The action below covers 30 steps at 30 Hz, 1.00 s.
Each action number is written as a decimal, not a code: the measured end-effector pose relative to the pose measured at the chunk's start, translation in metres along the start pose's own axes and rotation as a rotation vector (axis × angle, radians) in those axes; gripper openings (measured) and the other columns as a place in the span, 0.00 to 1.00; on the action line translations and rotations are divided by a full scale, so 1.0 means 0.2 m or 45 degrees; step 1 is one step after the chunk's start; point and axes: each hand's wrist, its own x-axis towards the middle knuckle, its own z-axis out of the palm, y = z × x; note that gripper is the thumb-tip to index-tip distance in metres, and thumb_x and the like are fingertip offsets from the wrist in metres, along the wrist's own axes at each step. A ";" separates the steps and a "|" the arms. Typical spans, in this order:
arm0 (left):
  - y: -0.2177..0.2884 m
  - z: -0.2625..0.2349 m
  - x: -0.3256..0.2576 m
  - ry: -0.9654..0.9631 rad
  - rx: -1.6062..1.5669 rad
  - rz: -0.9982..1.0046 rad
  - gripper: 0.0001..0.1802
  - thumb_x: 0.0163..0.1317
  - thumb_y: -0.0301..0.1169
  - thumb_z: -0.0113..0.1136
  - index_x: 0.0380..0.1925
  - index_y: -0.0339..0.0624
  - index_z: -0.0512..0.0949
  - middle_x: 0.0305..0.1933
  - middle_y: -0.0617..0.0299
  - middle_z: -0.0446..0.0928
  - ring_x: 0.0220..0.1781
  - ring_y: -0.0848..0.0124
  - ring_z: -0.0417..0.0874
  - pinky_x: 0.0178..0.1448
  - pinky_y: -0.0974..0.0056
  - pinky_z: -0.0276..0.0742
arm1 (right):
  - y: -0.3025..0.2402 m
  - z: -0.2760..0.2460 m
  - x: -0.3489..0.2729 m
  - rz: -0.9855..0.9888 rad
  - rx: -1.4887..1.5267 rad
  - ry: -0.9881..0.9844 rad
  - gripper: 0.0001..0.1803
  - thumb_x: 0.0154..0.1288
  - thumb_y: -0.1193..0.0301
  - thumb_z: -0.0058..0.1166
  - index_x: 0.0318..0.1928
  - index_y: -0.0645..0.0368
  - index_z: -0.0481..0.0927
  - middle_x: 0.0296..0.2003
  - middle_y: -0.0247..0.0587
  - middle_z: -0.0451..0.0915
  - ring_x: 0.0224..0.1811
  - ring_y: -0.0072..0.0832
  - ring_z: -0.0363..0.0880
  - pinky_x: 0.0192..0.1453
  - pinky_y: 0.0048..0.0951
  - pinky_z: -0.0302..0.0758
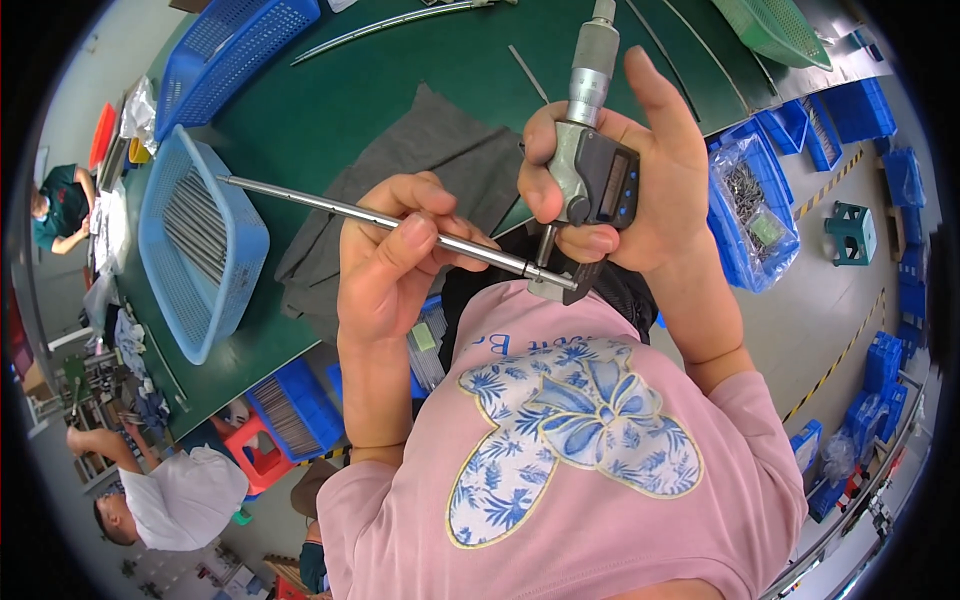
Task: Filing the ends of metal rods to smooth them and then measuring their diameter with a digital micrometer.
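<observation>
My left hand (pixel 392 255) pinches a slim steel rod (pixel 330 205) between thumb and fingers. The rod slants from the pointed tip at upper left down to its stepped end at lower right. That end lies in the jaws of a digital micrometer (pixel 586 165), against or very close to the measuring faces. My right hand (pixel 640 170) is wrapped around the micrometer's frame, with the thumb raised beside the silver thimble. The micrometer's small display is too dim to read. Beneath both hands a dark grey cloth (pixel 400 160) lies crumpled on the green tabletop (pixel 330 90).
A light blue basket (pixel 205 310) with many similar rods stands at left, a darker blue basket (pixel 230 50) behind it. More rods lie at the back. Right of the table, a blue bin (pixel 740 275) holds small metal parts; a green stool (pixel 850 235) stands beyond. Other people sit at left.
</observation>
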 end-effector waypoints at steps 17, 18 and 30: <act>0.00 0.00 0.00 0.007 0.046 0.027 0.10 0.58 0.26 0.49 0.36 0.30 0.68 0.32 0.53 0.72 0.33 0.60 0.81 0.39 0.62 0.80 | 0.00 0.00 0.00 0.045 0.012 -0.003 0.37 0.60 0.44 0.25 0.34 0.71 0.71 0.22 0.55 0.75 0.09 0.27 0.65 0.11 0.21 0.62; 0.00 0.00 0.00 0.000 0.059 0.013 0.10 0.57 0.26 0.49 0.36 0.30 0.68 0.32 0.53 0.72 0.33 0.60 0.81 0.38 0.62 0.80 | 0.00 0.01 0.00 0.036 -0.009 -0.006 0.37 0.60 0.44 0.25 0.34 0.71 0.71 0.22 0.54 0.75 0.10 0.27 0.65 0.11 0.21 0.62; -0.01 0.01 0.00 -0.005 0.032 0.040 0.10 0.57 0.26 0.50 0.35 0.29 0.68 0.31 0.54 0.70 0.35 0.58 0.80 0.38 0.62 0.80 | 0.01 0.00 -0.01 0.012 -0.012 -0.021 0.36 0.61 0.46 0.24 0.34 0.72 0.72 0.22 0.54 0.76 0.10 0.27 0.66 0.11 0.21 0.63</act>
